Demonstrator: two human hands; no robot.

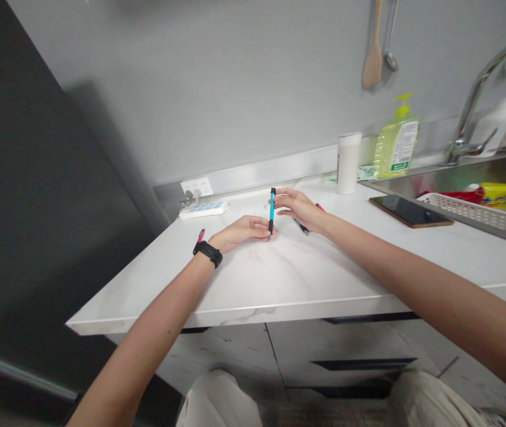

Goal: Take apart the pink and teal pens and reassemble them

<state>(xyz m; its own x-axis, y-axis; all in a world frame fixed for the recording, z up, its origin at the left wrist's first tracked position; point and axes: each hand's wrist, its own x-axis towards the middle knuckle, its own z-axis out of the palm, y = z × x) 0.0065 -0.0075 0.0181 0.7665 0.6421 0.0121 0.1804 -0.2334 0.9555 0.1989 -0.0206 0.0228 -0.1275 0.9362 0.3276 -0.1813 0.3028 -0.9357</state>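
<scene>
A turquoise pen with black ends (272,207) stands upright, tip down, just above the white counter. My left hand (246,230), with a black band on its wrist, pinches the pen's lower black part. Around its upper part close the fingertips of my right hand (295,206); how firmly they press is hard to see. Beneath the right hand lies a dark pen (301,227), partly covered. A pink piece (320,207) shows behind that hand. Next to my left wrist, a pink pen (201,235) is partly hidden by the arm.
A white counter (253,284) spans the view. At its back lies a power strip (204,209) below a wall socket (197,187). To the right are a white canister (348,163), a soap bottle (397,142), a phone (408,210), and a sink with a perforated tray (470,210).
</scene>
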